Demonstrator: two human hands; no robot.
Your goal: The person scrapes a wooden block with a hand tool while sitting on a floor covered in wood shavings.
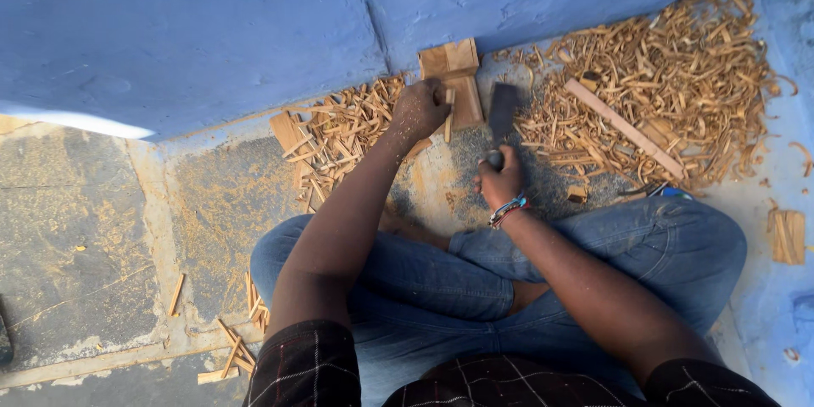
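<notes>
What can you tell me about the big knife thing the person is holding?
The chopping blade is flat, broad and dark grey, like dull metal, with a squared-off top. It stands nearly upright, pointing toward the blue wall. The right hand wraps its short handle, hiding it. It hangs blurred beside a thin wooden stick that the left hand steadies.

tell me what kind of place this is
Probably an informal woodworking spot on a stone floor against a blue wall. A heap of wood shavings lies about; the left hand steadies a thin wood strip while the right hand grips a flat blade.
</notes>
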